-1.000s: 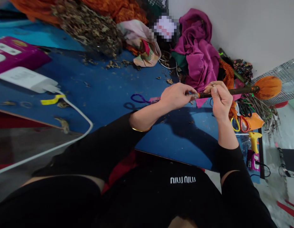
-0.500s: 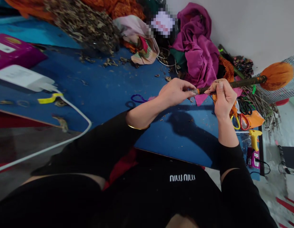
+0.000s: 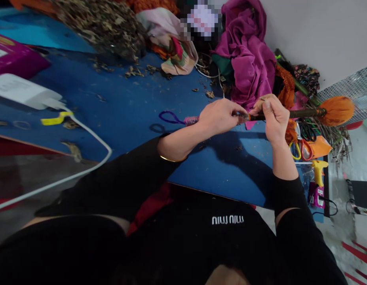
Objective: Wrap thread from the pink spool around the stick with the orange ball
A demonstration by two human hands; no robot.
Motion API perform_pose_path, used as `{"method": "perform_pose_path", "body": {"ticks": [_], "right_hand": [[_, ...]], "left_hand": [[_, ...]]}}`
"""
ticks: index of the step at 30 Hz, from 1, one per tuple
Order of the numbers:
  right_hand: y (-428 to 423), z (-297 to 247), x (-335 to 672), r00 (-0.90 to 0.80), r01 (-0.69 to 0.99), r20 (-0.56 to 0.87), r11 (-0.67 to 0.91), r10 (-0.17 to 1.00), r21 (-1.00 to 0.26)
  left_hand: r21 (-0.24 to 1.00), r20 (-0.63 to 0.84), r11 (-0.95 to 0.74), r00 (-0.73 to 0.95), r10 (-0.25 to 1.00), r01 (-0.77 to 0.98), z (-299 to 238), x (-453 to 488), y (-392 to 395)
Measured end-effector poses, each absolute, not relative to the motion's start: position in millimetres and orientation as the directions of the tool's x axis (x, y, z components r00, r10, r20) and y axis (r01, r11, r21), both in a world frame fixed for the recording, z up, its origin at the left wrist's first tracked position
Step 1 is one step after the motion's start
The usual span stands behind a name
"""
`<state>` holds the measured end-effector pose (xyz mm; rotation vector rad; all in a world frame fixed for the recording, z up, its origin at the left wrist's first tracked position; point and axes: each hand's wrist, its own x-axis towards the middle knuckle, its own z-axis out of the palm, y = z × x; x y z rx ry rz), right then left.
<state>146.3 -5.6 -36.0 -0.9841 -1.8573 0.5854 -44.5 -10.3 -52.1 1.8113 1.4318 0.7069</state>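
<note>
A dark stick (image 3: pixel 305 113) runs nearly level over the blue table, a round orange cloth-like head (image 3: pixel 339 111) on its right end. Wrapped round the stick near its left end is my right hand (image 3: pixel 274 118), closed. My left hand (image 3: pixel 220 114) is closed round a clear, tube-like piece (image 3: pixel 191 120) that shows pinkish behind the hand. From that piece's left end sticks out a purple cord loop (image 3: pixel 171 116). The clear piece meets the stick's left end between my hands; my fingers hide part of the joint.
On the blue table (image 3: pixel 126 107) lie dried plant matter (image 3: pixel 103 27), magenta cloth (image 3: pixel 251 59) and a white charger with its cable (image 3: pixel 25 92). To the right are scissors (image 3: pixel 306 150), a yellow glue gun (image 3: pixel 319 172) and a bundle of thin twigs (image 3: pixel 340 132).
The stick and orange head have shifted left and tilt less. My right hand has moved slightly left, closer to my left hand. More of the pinkish clear piece shows behind my left hand.
</note>
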Motion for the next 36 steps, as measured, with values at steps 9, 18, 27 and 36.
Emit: {"method": "perform_pose_path", "body": {"ticks": [9, 18, 27, 36], "right_hand": [[2, -41, 150, -0.33, 0.435, 0.456, 0.562, 0.827, -0.704], [10, -50, 154, -0.281, 0.483, 0.356, 0.451, 0.892, -0.75], [12, -52, 152, -0.194, 0.389, 0.302, 0.356, 0.933, -0.85], [12, -50, 149, -0.166, 0.266, 0.277, 0.313, 0.946, -0.912]], "left_hand": [[0.652, -0.019, -0.148, 0.21, 0.977, 0.744, -48, -39, -19], [0.494, 0.153, -0.298, 0.255, 0.955, 0.817, -52, -33, -32], [0.413, 0.357, -0.525, 0.398, 0.845, 0.744, -67, -35, -34], [0.32, 0.448, -0.594, 0.434, 0.781, 0.738, -71, -37, -32]]}}
